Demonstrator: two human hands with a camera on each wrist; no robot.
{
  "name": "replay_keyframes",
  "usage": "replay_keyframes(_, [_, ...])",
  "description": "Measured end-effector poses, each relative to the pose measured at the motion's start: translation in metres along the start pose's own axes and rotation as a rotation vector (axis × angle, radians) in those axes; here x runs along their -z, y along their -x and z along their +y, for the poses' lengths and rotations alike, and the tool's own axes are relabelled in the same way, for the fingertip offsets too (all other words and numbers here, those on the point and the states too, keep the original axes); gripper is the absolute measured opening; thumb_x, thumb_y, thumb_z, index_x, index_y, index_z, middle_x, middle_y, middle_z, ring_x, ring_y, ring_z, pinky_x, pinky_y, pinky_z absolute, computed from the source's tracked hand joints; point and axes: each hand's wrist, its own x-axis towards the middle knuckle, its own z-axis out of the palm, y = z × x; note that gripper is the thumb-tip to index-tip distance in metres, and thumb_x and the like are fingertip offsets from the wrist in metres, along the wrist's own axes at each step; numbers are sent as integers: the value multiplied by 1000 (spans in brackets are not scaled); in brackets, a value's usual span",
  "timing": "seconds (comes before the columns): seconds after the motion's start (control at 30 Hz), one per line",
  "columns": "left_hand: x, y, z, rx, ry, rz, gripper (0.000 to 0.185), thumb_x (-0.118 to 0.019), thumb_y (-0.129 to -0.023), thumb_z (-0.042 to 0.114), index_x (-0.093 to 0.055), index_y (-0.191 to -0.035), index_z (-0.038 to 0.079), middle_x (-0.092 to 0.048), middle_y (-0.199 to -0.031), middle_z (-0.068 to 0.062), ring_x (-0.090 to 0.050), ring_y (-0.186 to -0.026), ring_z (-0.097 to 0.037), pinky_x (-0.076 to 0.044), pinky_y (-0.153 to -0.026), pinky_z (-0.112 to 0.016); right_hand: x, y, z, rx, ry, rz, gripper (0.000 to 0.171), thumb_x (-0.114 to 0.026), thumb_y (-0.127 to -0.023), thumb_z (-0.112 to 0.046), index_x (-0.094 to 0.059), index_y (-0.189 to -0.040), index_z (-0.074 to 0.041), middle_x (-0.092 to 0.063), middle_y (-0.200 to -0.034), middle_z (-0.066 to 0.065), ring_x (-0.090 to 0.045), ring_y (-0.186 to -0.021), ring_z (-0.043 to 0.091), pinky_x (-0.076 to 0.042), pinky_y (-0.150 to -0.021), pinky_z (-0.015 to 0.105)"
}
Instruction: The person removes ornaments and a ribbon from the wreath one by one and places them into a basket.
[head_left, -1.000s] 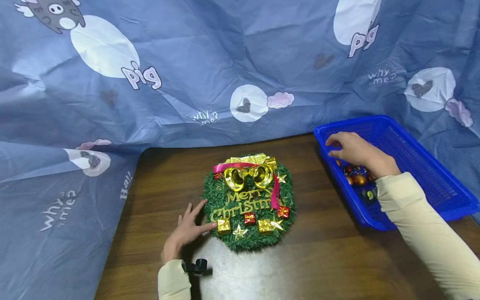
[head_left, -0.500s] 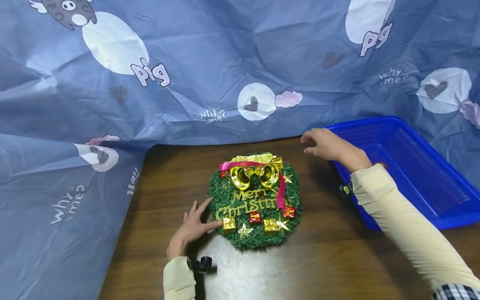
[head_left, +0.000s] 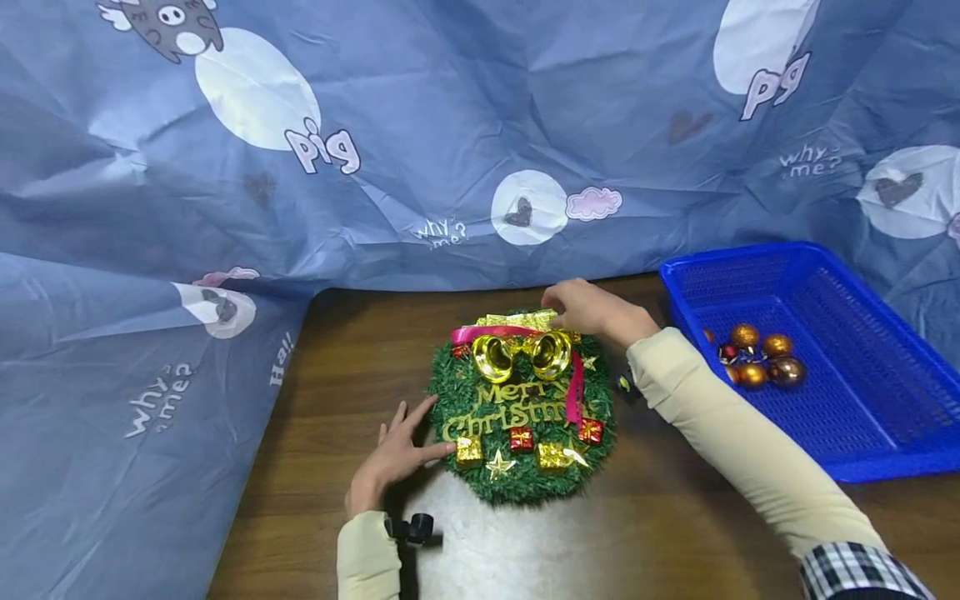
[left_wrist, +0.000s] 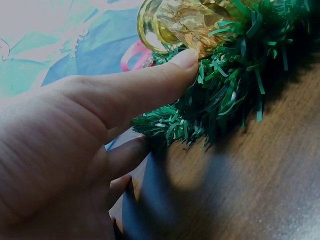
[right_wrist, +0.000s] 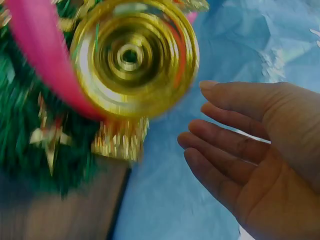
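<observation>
- The wreath (head_left: 522, 408) lies flat on the wooden table (head_left: 675, 517), straight ahead of me and between my two hands, so neither arm has to cross over to reach it.
- My left hand (head_left: 393, 458) rests on the table at the wreath's lower left edge, fingers straight and spread. In the left wrist view a fingertip (left_wrist: 182, 59) presses into the green fringe (left_wrist: 220, 105) beside a gold gift box (left_wrist: 192, 22). It holds nothing.
- My right hand (head_left: 592, 308) is at the far rim of the wreath, over the gold bow (head_left: 517, 320) and just behind the two gold bells (head_left: 522, 354). In the right wrist view the palm faces the bell (right_wrist: 132, 57) with the fingers (right_wrist: 225, 135) relaxed and slightly apart, and nothing is between them.
- From the head view I cannot tell whether the right fingertips touch the bow or hover just above it. The wrist view shows a gap between them and the bell.
- The wreath is round, so it has no long axis. The pink ribbon (head_left: 576, 392) and the "Merry Christmas" lettering (head_left: 510, 408) read upright from my side, with bells at the far edge and small gift boxes at the near edge.
- The right hand is the nearer one to the top ornaments, and the left is the nearer one to the lower rim.
- The blue basket (head_left: 885, 450) sits well apart to my right, holding several gold and red baubles (head_left: 757, 358) at its near left end.
</observation>
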Motion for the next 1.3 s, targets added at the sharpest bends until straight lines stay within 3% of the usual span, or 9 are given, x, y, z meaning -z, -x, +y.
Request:
replay_keyframes(0.17, [-7, -1, -1, -4, 5, -6, 88, -73, -79, 49, -26, -151, 32, -4, -159, -22, 3, -146, -43, 6, -113, -66, -16, -21, -8, -16, -13, -82, 36, -64, -91, -17, -62, -123, 0, -63, -122, 18, -59, -113, 34, -48, -96, 46])
replay_keyframes(0.27, [-11, -2, 0, -5, 10, -9, 88, -73, -78, 50, -27, -151, 33, -4, -159, -22, 3, -145, -45, 6, -112, -67, -23, -29, -10, -40, -19, -128, 34, -65, -91, -19, -63, -121, -2, -66, -117, 15, -62, -105, 30, -50, -92, 44])
replay_keyframes(0.57, [-19, -2, 4, -2, 6, -7, 89, -74, -76, 52, -29, -150, 35, -7, -160, -21, 0, -146, -44, 2, -112, -67, -34, -43, -10, -138, 34, -192, 19, -65, -90, -15, -68, -106, -6, -67, -100, 9, -60, -80, 18, -51, -69, 32])
replay_keyframes(0.73, [-17, -2, 6, 5, 9, 6, 89, -74, -75, 53, -29, -150, 37, -6, -160, -20, 1, -145, -47, 1, -111, -69, -33, -48, -12, -131, 44, -191, 11, -60, -90, -8, -68, -98, -7, -64, -94, 8, -56, -69, 16, -46, -63, 28])
replay_keyframes(1.0, [-9, -1, 5, 27, 11, 15, 90, -75, -75, 52, -28, -150, 38, -2, -160, -20, 4, -141, -55, -2, -106, -75, -33, -57, -17, -103, 68, -148, 17, -57, -86, -1, -69, -95, -7, -66, -97, 8, -59, -80, 20, -49, -67, 31])
replay_keyframes(1.3, [-1, 0, -3, 51, 12, 30, 89, -75, -76, 51, -27, -150, 38, -1, -160, -19, 5, -140, -55, -1, -106, -75, -32, -66, -24, -41, 50, -86, 20, -49, -90, -1, -67, -83, -6, -57, -67, 3, -47, -58, 14, -41, -58, 28])
